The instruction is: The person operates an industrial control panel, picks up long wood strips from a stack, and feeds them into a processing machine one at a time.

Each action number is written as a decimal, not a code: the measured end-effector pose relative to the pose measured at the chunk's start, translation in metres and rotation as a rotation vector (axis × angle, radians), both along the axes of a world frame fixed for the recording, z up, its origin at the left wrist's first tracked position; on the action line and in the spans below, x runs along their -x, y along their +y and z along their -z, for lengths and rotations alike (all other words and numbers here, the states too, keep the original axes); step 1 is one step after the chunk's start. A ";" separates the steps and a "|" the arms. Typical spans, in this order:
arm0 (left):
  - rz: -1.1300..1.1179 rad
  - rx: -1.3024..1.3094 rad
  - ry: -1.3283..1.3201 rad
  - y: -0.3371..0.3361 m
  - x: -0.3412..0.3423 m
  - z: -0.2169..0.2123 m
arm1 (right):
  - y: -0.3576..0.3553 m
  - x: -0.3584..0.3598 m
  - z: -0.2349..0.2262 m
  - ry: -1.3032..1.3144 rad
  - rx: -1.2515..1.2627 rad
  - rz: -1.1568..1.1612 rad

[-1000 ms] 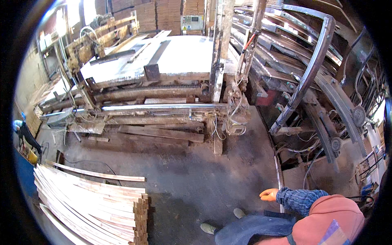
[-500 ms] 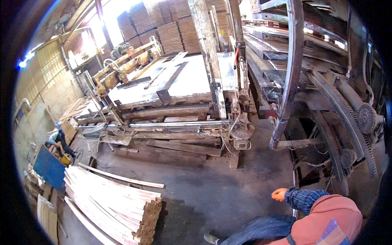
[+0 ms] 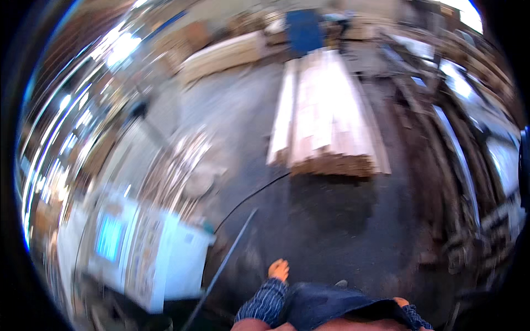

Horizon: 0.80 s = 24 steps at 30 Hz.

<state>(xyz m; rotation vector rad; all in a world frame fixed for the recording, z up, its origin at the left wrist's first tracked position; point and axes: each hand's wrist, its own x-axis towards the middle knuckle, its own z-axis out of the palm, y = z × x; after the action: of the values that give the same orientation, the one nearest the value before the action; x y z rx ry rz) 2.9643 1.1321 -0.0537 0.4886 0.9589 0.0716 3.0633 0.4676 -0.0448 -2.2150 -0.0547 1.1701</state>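
Note:
My left hand (image 3: 279, 269) hangs in front of my body at the lower middle, its fingers loosely bent and apart, with nothing visible in it. It is nearest to a thin grey bar (image 3: 232, 251) that slants up from the lower edge. My right hand (image 3: 401, 302) shows only in part beside my dark apron (image 3: 331, 303); its fingers are hidden. Both hands are well apart from the stack of long pale wood strips (image 3: 331, 110) lying on the floor ahead.
A white control cabinet (image 3: 182, 259) with a lit screen (image 3: 110, 237) stands at left. A dark cable (image 3: 248, 196) crosses the floor. Loose strips (image 3: 182, 160) lie behind the cabinet. Machine rails (image 3: 461, 160) run along the right. Near a blue panel (image 3: 303, 32), a person (image 3: 339, 23) appears blurred.
My view has swung left: the strip stack now lies ahead instead of at lower left, the machine has shifted to the right edge, and the cabinet has come into view.

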 end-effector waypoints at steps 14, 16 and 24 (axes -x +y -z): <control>-0.613 -1.085 0.991 0.123 0.388 -0.137 | 0.471 -0.115 -0.076 0.395 -0.399 0.118; -0.647 -1.272 1.123 0.162 0.403 -0.170 | 0.542 -0.089 -0.089 0.442 -0.539 -0.174; -0.868 -1.488 1.055 0.295 0.438 -0.219 | 0.673 0.008 -0.144 0.148 -0.248 -0.373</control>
<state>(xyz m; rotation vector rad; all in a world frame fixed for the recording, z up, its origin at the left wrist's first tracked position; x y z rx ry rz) 2.5264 1.4274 0.1653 1.5048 2.0301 1.5169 3.0551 1.1402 0.0988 -1.9435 -0.5414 1.4358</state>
